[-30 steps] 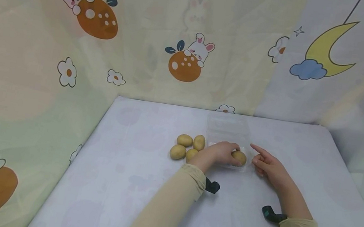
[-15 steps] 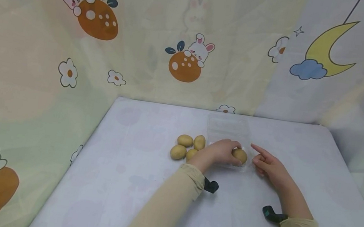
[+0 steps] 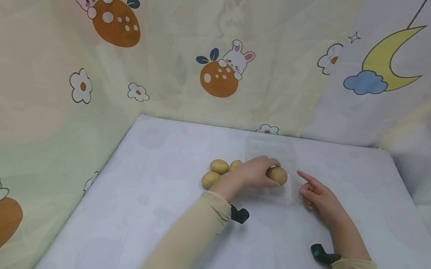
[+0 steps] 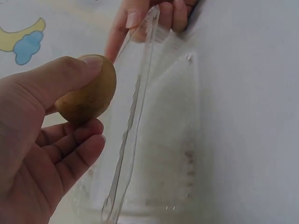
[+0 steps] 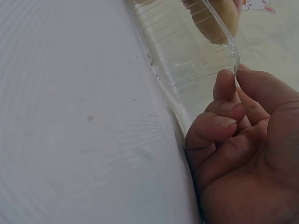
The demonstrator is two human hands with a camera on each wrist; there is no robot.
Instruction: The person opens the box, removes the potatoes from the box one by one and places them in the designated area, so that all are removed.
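Note:
Between its thumb and fingers my left hand (image 3: 253, 171) grips a yellow-brown potato (image 3: 277, 175), held above the clear plastic box (image 3: 269, 194). The left wrist view shows that potato (image 4: 91, 95) apart from the box's upright wall. On the box's right side, my right hand (image 3: 322, 204) pinches the rim with thumb and a finger, its index finger stretched out in the head view. The see-through lid (image 3: 271, 148) lies folded back behind the box. Potatoes (image 3: 219, 167) rest on the table just left of the box, partly hidden by my left hand and arm.
A white cloth with faint spots covers the table (image 3: 137, 220). Behind and beside it hangs a printed curtain (image 3: 280, 84) with rabbits and a moon. Black camera mounts sit on both wrists.
My left hand has lifted the potato from the box's right part and moved it up and a little left. My right hand stays where it was.

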